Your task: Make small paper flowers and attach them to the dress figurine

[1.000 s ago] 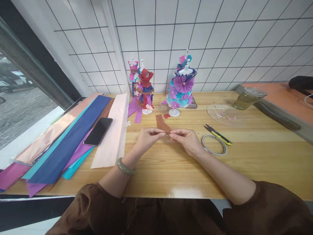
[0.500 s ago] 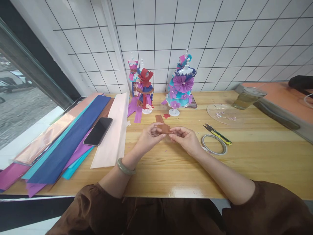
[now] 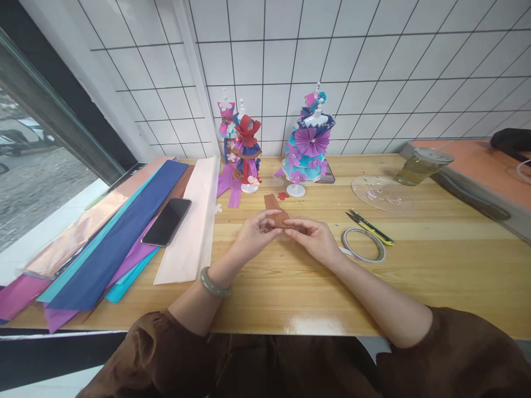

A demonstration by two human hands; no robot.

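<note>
A strip of brown paper (image 3: 274,205) is held low over the wooden table between my two hands. My left hand (image 3: 258,231) pinches its left side, fingers closed. On the right edge, my right hand (image 3: 312,237) has its thumb and fingertips closed on the same strip. The strip's upper end points away from me. Just beyond it lies a small red paper flower (image 3: 283,196). A roll of white tape (image 3: 364,245) is to the right of my right hand, beside black and yellow snips (image 3: 369,226).
Behind stand small dress forms in red paper (image 3: 248,143) and purple-blue paper (image 3: 309,143). Coloured paper sheets (image 3: 120,237) and a phone (image 3: 166,222) lie left. A clear plate (image 3: 379,193) and a drink cup (image 3: 423,166) are at the back right.
My right hand has shifted slightly left and its fingers now overlap more of the brown paper's edge. The left hand has barely moved.
</note>
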